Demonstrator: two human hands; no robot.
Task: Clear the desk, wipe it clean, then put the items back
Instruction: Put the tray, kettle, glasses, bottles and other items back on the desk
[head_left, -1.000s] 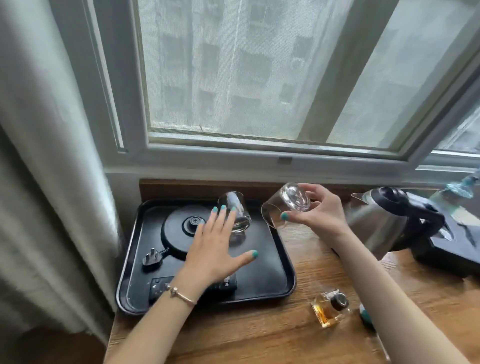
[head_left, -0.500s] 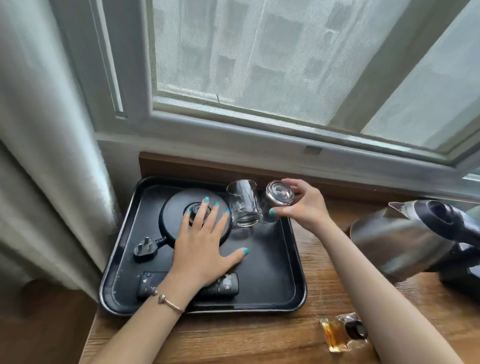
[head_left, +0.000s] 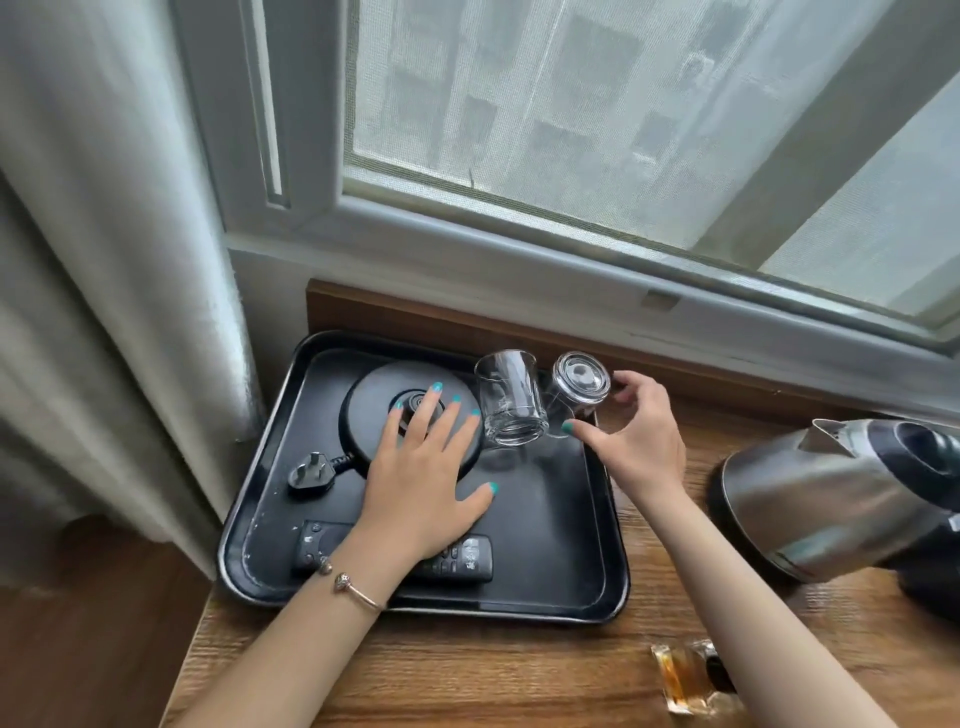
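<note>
the second glass (head_left: 579, 384) stands bottom-up at the tray's 1 o'clock corner, just beside or perhaps touching the first glass (head_left: 511, 400), which is inverted at about 12 o'clock. the right hand (head_left: 631, 436) curls loosely round it, thumb toward the rim and fingers behind; whether this grip presses the glass or has let go i cannot tell. the left hand (head_left: 423, 467) lies flat and spread, holding nothing, its fingers on the round kettle base (head_left: 374, 415) at 11 o'clock, palm over the black tray (head_left: 545, 519). a plug (head_left: 310, 470) sits at 9 o'clock and a remote (head_left: 322, 543) at 7 o'clock, partly under the wrist.

this looks like the putting-back stage: glasses going onto the tray. off the tray at 3 o'clock on the wooden worktop (head_left: 519, 675) rests the steel kettle (head_left: 831, 493), and a small amber bottle (head_left: 685, 680) lies at 5 o'clock.

next, probably, the right hand frees the glass without tipping its neighbour, the left lifts clear of the base, and the kettle is seated there.
</note>
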